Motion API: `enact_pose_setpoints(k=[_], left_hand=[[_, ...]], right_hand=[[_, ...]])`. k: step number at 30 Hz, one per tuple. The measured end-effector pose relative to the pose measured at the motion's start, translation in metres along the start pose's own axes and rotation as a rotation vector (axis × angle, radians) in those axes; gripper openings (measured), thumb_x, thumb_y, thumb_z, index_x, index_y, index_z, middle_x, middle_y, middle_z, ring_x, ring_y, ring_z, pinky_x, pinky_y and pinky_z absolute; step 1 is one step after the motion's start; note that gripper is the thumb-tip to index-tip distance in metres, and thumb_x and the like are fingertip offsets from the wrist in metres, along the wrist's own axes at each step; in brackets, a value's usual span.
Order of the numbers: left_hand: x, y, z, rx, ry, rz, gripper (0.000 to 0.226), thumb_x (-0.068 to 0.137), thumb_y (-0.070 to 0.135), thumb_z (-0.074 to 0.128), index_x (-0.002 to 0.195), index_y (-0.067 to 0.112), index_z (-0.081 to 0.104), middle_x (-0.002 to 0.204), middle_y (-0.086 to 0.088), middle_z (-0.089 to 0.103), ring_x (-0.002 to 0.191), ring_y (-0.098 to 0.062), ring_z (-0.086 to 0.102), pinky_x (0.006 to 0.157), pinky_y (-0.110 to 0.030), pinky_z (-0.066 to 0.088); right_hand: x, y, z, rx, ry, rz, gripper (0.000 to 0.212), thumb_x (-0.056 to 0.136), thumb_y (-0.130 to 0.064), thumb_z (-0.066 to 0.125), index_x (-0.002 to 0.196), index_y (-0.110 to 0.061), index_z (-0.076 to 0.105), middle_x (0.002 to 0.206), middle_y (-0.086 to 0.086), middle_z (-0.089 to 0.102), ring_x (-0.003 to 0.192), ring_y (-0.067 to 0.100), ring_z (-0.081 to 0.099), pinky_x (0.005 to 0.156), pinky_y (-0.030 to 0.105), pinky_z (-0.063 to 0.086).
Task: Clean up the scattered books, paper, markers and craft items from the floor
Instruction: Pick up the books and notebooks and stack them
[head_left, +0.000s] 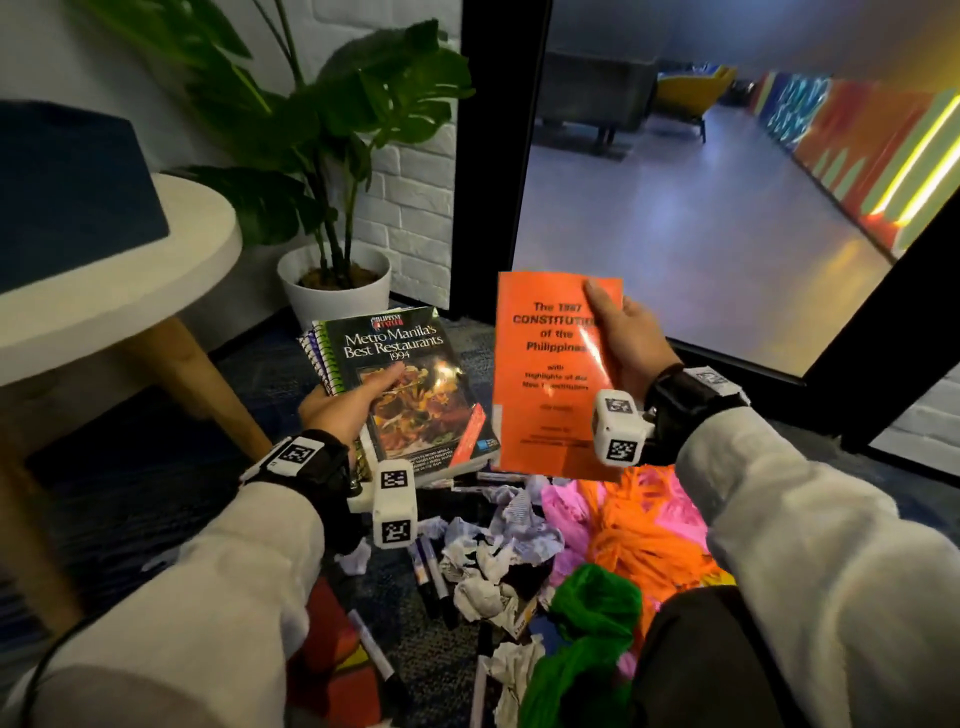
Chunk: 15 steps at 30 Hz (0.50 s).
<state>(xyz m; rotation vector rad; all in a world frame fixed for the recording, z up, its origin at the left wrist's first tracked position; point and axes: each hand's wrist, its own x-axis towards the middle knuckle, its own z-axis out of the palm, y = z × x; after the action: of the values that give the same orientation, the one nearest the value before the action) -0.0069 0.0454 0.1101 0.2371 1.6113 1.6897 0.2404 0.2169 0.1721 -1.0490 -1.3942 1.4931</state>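
My left hand (349, 402) grips a stack of books from below, thumb on the top one, a dark restaurant guide (415, 384), with spiral notebooks (321, 358) under it. My right hand (626, 335) holds an orange constitution booklet (545, 374) upright beside the stack, thumb across its cover. On the floor below lie crumpled paper (493, 561), several markers (434, 577), orange yarn (644, 535), pink craft material (563, 501) and green yarn (592, 618).
A round white side table (130, 291) with wooden legs stands at the left, a dark blue box on it. A potted plant (335, 291) is behind the books by a brick wall. A black door frame (493, 156) opens onto a hallway. A red book (332, 660) lies near my left arm.
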Motion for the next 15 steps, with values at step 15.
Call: enact_pose_setpoints(k=[15], left_hand=[[-0.023,0.022,-0.025,0.154,-0.106,0.074,0.080,0.038,0.068,0.081,0.102,0.022,0.074,0.092,-0.001,0.077,0.083,-0.017,0.075,0.079,-0.032,0.057]], right_hand=[[0.008,0.001,0.058,-0.031,-0.096,0.000,0.041,0.089,-0.045,0.068,0.102,-0.006,0.072,0.085,0.010,0.075,0.070,0.021,0.069,0.069,0.037,0.059]])
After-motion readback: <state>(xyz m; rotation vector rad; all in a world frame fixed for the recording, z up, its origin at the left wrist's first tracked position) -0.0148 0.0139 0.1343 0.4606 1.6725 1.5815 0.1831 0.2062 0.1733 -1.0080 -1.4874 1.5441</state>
